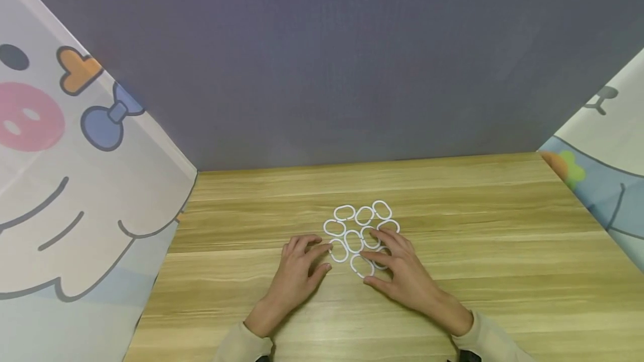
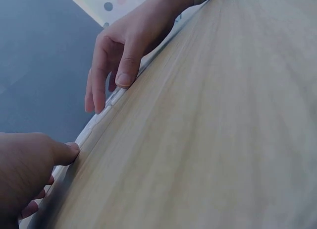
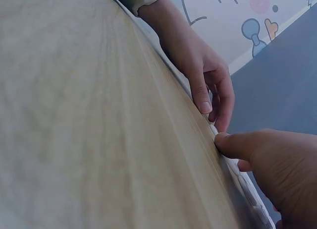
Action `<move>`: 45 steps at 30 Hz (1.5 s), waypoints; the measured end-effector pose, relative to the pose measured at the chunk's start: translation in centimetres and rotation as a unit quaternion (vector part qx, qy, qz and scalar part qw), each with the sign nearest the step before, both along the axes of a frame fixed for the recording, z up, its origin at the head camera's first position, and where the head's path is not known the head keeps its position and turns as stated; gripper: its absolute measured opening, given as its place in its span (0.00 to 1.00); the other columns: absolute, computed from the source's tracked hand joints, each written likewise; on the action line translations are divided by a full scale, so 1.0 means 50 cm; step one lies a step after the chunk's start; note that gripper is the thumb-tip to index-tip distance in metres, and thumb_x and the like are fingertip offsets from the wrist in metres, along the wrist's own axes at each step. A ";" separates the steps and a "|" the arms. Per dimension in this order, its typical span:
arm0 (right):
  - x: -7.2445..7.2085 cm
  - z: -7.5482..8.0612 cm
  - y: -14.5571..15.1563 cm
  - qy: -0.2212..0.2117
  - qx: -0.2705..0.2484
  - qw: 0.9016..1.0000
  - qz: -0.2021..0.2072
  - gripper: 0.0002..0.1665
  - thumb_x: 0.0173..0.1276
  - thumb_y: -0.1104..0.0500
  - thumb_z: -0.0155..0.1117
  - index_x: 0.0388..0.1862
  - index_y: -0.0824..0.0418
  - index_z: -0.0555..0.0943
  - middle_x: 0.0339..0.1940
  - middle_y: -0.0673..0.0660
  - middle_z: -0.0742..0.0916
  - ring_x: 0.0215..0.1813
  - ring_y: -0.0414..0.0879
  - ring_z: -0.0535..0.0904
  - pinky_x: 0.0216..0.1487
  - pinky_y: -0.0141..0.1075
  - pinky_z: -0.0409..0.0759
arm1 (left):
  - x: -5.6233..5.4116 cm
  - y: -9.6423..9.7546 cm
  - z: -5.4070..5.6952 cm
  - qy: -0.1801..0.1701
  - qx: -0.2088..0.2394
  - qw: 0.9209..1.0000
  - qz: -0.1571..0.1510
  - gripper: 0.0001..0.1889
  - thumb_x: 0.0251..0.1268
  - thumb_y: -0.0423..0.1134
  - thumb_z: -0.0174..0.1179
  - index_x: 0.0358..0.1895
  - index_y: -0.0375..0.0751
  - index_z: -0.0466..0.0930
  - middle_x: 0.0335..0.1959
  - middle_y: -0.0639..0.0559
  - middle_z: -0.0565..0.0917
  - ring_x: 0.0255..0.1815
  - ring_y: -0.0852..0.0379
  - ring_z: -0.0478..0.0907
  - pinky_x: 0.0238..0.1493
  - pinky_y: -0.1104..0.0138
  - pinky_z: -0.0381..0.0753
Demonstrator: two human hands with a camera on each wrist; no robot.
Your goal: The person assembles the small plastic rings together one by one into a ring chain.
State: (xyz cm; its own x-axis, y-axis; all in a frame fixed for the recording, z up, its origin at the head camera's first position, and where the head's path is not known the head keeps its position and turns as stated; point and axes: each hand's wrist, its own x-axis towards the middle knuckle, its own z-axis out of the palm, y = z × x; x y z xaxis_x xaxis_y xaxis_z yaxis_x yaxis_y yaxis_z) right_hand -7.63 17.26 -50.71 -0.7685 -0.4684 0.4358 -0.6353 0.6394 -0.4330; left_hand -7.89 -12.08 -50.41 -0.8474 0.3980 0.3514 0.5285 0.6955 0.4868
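Several white oval rings, each a thin loop, some with a small gap, lie flat in a loose cluster on the wooden table. My left hand [image 1: 294,270] is at the cluster's left side, its index fingertip at the edge of the lower-left ring [image 1: 347,251]. Over the right side, my right hand [image 1: 405,272] spreads its fingers across the rings, partly covering some. Its thumb tip is by the bottom ring [image 1: 351,265]. In the wrist views the rings show edge-on as a thin white strip, beside the right thumb [image 3: 230,144] in the right wrist view.
The wooden table [image 1: 226,211] meets a grey upright panel [image 1: 322,71] along its back edge. Cartoon-printed sheets stand at the left [image 1: 100,194] and right [image 1: 624,127]. Light sleeves [image 1: 244,344] cover both forearms near the front.
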 end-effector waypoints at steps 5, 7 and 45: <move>-0.001 0.001 -0.001 0.002 -0.008 1.000 -0.002 0.33 0.54 0.46 0.91 0.57 0.57 0.93 0.76 0.67 0.81 0.79 0.70 0.71 0.75 0.72 0.64 | -0.001 0.000 -0.004 0.002 0.010 1.000 0.003 0.16 0.67 0.41 0.79 0.55 0.46 0.90 0.64 0.44 0.85 0.66 0.42 0.76 0.61 0.48 0.75; -0.001 -0.001 -0.001 0.007 -0.011 1.000 -0.004 0.33 0.53 0.46 0.91 0.56 0.57 0.93 0.75 0.67 0.82 0.78 0.70 0.71 0.75 0.72 0.65 | -0.001 0.000 -0.004 0.004 0.011 1.000 0.003 0.13 0.66 0.41 0.80 0.50 0.47 0.90 0.63 0.45 0.85 0.66 0.42 0.76 0.61 0.48 0.76; 0.004 -0.008 -0.003 -0.010 -0.019 1.000 -0.011 0.35 0.51 0.45 0.93 0.56 0.55 0.91 0.77 0.66 0.80 0.81 0.70 0.67 0.76 0.73 0.62 | -0.002 0.009 -0.009 0.000 0.068 0.995 0.073 0.11 0.59 0.31 0.83 0.35 0.48 0.88 0.54 0.47 0.86 0.60 0.45 0.79 0.64 0.47 0.80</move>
State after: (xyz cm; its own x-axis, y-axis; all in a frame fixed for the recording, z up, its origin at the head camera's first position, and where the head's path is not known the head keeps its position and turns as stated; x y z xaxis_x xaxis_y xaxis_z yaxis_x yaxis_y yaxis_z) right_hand -7.45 17.13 -51.12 -0.7872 -0.4335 0.4386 -0.6121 0.6362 -0.4697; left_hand -7.99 -11.61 -50.87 -0.8926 0.2202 0.3933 0.4270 0.6928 0.5811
